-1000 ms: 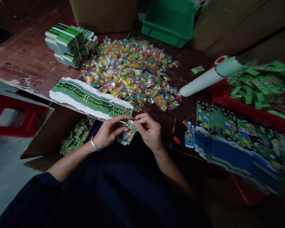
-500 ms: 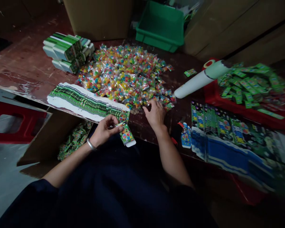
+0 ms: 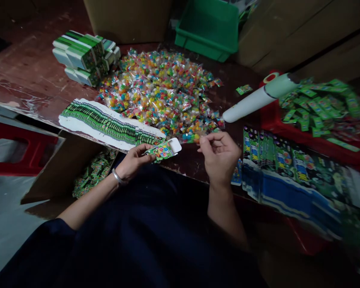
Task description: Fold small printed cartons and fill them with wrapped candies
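My left hand pinches a small green printed candy box. Its end with the white flap stands open, facing right towards my other hand. Thumb and forefinger of my right hand are closed on the edge of a small clear bag of colourful candies, at the front of a large heap of such candy bags. Beneath and left of the box lies a long fanned row of flat green cartons on the dark red table.
Stacked green-and-white packs stand at the back left, a green tray behind the heap. A white roll slants on the right, beside a red bin of green packets. Printed sheets lie right; a cardboard box sits below left.
My right hand has drawn back right and towards me from the heap, fingers now closed on a candy bag. My left hand has turned the box so its open end points right and up.
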Demonstrator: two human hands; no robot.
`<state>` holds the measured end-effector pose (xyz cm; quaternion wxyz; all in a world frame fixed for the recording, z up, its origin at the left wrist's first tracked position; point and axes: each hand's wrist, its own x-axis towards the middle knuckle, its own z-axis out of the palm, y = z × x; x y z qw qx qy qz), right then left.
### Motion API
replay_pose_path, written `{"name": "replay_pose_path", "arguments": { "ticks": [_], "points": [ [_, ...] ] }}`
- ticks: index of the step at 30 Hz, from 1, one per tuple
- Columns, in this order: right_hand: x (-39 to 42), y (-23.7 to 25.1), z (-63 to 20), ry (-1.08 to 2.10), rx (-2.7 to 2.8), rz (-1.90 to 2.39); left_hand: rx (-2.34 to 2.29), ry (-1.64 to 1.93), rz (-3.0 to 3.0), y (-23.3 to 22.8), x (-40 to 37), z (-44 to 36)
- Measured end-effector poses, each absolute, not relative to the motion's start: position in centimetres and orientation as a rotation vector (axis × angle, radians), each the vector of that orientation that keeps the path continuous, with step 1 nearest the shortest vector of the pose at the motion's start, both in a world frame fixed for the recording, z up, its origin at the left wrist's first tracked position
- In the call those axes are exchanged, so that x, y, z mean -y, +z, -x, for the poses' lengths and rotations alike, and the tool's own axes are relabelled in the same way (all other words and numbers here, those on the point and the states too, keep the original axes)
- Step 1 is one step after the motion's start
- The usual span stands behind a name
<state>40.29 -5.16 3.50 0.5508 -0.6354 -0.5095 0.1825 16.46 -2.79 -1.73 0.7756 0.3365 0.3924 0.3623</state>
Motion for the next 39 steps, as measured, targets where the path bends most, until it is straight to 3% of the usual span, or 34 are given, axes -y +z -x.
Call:
{"name": "replay_pose_path", "arguments": {
  "ticks": [11,18,26,39],
  "points": [
    [5.7,3.6,-37.2,0.397,1.703,1.436,-0.77,0.818,-1.07,-1.5,3.4,-17.3],
    [6.5,1.0,-36.2,0.65,1.374,1.314,-0.788,0.976,-1.123,-1.3,4.3,-17.5],
    [8.1,-3.5,-34.3,0.415,1.371,1.233,-0.657,1.018,-1.2,-1.1,4.8,-17.4],
    [6.9,-1.3,-34.2,0.529,1.418,1.193,-0.648,0.953,-1.036,-1.8,4.0,-17.7]
  ]
}}
